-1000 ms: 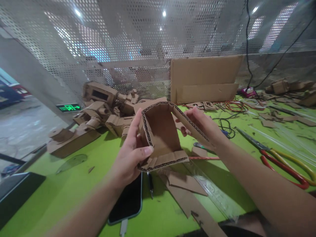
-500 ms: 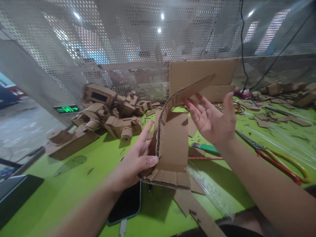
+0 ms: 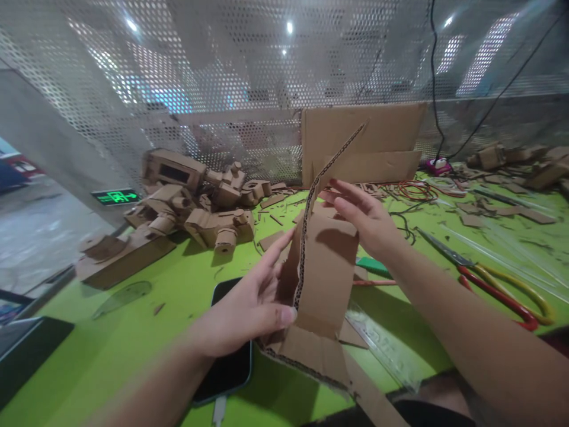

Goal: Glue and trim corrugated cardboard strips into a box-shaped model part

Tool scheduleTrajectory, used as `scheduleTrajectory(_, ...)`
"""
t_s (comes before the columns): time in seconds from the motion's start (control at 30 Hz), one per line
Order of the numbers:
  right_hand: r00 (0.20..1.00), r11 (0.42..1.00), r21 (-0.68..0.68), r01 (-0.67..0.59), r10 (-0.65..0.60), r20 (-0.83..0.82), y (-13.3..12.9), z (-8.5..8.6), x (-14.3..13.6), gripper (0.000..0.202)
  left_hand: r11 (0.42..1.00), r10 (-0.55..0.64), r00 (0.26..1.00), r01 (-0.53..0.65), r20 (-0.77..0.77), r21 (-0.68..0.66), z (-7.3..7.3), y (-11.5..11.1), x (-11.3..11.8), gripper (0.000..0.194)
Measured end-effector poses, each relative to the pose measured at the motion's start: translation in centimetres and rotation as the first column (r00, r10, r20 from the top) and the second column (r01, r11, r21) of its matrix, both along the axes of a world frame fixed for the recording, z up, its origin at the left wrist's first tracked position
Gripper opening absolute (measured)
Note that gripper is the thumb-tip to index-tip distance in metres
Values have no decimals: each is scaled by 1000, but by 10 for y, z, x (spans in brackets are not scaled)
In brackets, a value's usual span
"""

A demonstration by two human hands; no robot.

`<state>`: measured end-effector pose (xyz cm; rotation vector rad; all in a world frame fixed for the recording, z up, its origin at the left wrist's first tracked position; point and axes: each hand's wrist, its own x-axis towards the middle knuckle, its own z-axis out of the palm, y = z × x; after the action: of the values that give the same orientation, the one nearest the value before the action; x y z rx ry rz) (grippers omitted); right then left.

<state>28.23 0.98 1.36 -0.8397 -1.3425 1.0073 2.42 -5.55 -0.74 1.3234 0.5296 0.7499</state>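
A bent cardboard piece (image 3: 326,267) with a curved corrugated edge is held up over the green table. My left hand (image 3: 262,296) grips its left side, the thumb on the near edge and the fingers behind it. Against the upper, outward-slanting flap rest the fingertips of my right hand (image 3: 364,216), which is spread with the palm turned toward the cardboard. Under my left wrist lies a dark phone (image 3: 229,367) with a white cable. A green-handled knife (image 3: 374,266) is partly hidden behind my right hand.
Scissors (image 3: 498,284) with red and yellow handles lie at the right. A clear ruler (image 3: 386,350) is near the front edge. Cardboard models (image 3: 217,228) stand at the back left, and a cardboard sheet (image 3: 364,133) leans on the mesh wall. Scraps litter the back.
The cardboard has shifted right and slightly down and turned, its upper flap now steeper. My right hand has moved left and its fingers have curled in toward the flap.
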Motion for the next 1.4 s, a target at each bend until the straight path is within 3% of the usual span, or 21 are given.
scheduleTrajectory(0.23,976,947,-268,-178,205,77,-2,-3,2,37,1000,-6,998,5,-55,-21,2,-5,-6,104)
scheduleTrajectory(0.3,977,949,-281,-141,179,115,2,-3,4,37,999,19,997,-22,-81,-32,7,-2,-6,102)
scheduleTrajectory(0.37,955,973,-229,12,57,291,8,-2,10,42,997,55,997,-57,-54,-49,10,2,-3,103)
scheduleTrajectory(0.4,895,976,-169,136,-48,443,12,-1,15,46,995,79,997,-80,-24,-67,12,4,-1,103)
scheduleTrajectory(0.43,757,959,-81,272,-161,633,17,0,22,49,992,95,995,-92,24,-90,13,6,1,106)
scheduleTrajectory(0.47,509,920,22,392,-236,828,22,0,29,48,986,127,990,-120,61,-114,15,7,3,107)
scheduleTrajectory(0.5,379,889,51,454,-245,892,26,-1,38,39,977,177,980,-164,90,-132,16,7,5,108)
scheduleTrajectory(0.6,167,839,44,543,-159,973,38,-8,62,39,925,362,927,-345,93,-161,22,6,7,109)
scheduleTrajectory(0.73,14,807,-64,587,69,997,47,-19,78,22,864,485,867,-455,113,-217,26,5,6,100)
scheduleTrajectory(0.83,-43,812,-127,570,184,982,49,-21,82,30,835,532,836,-490,134,-251,25,7,6,96)
scheduleTrajectory(0.93,-83,818,-151,555,234,969,49,-20,83,33,847,512,849,-473,130,-242,24,7,6,96)
scheduleTrajectory(1.07,-125,836,-92,540,188,974,51,-22,87,31,883,449,884,-419,127,-211,24,5,6,95)
scheduleTrajectory(1.2,-133,861,-45,507,130,983,52,-26,90,58,885,445,887,-416,120,-210,23,5,5,95)
scheduleTrajectory(1.4,-137,860,-14,509,98,986,53,-29,91,76,891,435,890,-404,137,-207,22,6,4,97)
